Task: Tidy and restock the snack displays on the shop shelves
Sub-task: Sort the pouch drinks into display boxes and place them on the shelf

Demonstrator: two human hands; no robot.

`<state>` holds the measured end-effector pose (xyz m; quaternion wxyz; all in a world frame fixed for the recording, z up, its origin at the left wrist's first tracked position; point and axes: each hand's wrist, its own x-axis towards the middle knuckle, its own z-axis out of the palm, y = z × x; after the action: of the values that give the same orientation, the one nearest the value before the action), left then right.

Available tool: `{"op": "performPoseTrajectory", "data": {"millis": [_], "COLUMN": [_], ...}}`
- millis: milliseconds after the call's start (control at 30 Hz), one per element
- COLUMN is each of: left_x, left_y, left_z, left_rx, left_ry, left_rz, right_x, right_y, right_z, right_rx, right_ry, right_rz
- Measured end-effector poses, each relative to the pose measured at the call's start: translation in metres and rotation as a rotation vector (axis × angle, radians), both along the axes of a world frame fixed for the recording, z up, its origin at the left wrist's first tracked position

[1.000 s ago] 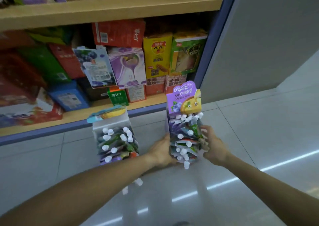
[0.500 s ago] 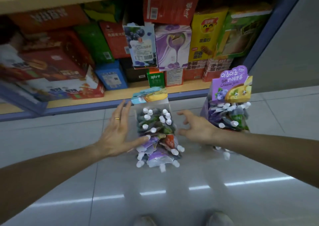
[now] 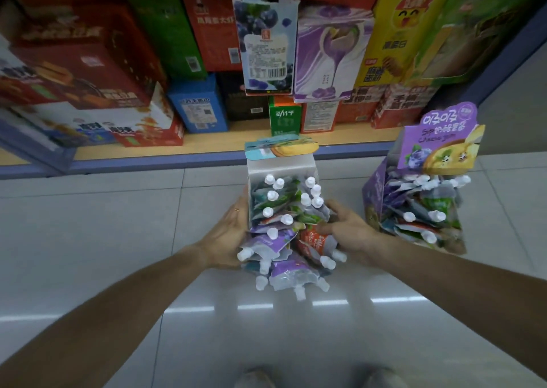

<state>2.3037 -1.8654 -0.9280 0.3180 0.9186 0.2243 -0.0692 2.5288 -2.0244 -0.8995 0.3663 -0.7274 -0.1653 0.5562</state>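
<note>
A white display box (image 3: 281, 167) full of spouted snack pouches (image 3: 284, 239) stands on the tiled floor in front of the bottom shelf. My left hand (image 3: 229, 233) holds its left side, and my right hand (image 3: 347, 229) holds its right side, fingers among the pouches. Several pouches spill over the box's near edge. A second, purple display box (image 3: 373, 192) with the same kind of pouches and a purple header card stands on the floor to the right, apart from both hands.
The bottom shelf (image 3: 207, 147) behind holds stacked snack cartons: red, green, blue, a blueberry box (image 3: 266, 44), a purple box (image 3: 328, 50) and a yellow one (image 3: 396, 29). The shelf's blue edge runs just behind the white box. My shoes (image 3: 257, 377) show at the bottom.
Both hands left the purple box, which now stands on the floor at the right. They moved left and closed in on the sides of the white box.
</note>
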Motion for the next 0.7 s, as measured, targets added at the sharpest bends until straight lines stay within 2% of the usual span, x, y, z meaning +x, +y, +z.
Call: {"op": "performPoseTrajectory", "data": {"millis": [100, 167, 267, 400, 500, 700], "left_x": [0.008, 0.022, 0.044, 0.053, 0.057, 0.064], "left_y": [-0.008, -0.014, -0.018, -0.011, -0.010, -0.004], "left_z": [0.014, 0.028, 0.049, 0.062, 0.064, 0.066], "left_rx": [-0.128, -0.135, -0.105, 0.006, 0.077, 0.173], "left_ry": [-0.142, -0.190, -0.119, 0.065, 0.108, 0.194], "left_rz": [0.130, 0.178, 0.190, -0.021, -0.059, 0.048], "right_x": [0.003, 0.006, 0.005, 0.010, 0.016, 0.049], "right_y": [-0.003, -0.005, -0.004, 0.014, 0.026, 0.018], "right_z": [-0.002, -0.010, -0.018, -0.022, -0.020, -0.011], "right_rx": [0.038, 0.033, -0.067, -0.079, -0.146, -0.135], "right_ry": [0.151, 0.236, 0.309, 0.404, 0.373, 0.192], "right_rz": [-0.132, -0.171, -0.104, -0.138, -0.155, -0.407]}}
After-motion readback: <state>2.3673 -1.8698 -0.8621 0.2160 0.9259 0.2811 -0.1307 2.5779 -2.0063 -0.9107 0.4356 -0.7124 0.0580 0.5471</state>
